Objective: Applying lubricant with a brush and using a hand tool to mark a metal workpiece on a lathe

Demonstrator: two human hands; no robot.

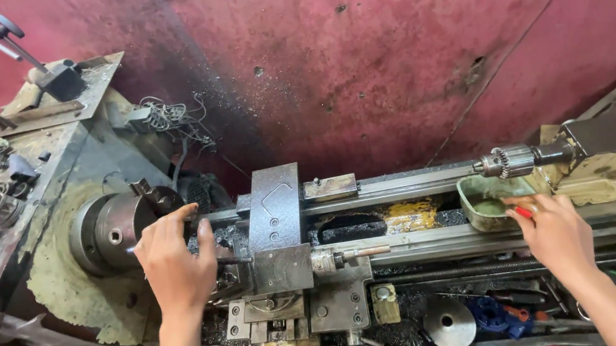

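Note:
I look down on an old metal lathe. My left hand (174,259) reaches toward the round steel chuck (112,232), its fingers curled beside the chuck jaw; whether it grips a small piece there is hidden. My right hand (554,231) rests at the edge of a small green-stained metal tray (478,193) on the lathe bed and holds a thin red-handled thing (523,211) between its fingers. Between my hands stands the dark tool post and carriage (277,229).
A drill chuck (509,161) sits in the tailstock (611,152) at right. A handwheel (449,324) and blue and orange tools (498,313) lie below the bed. A grimy red wall (357,61) rises behind. Levers stick up at top left.

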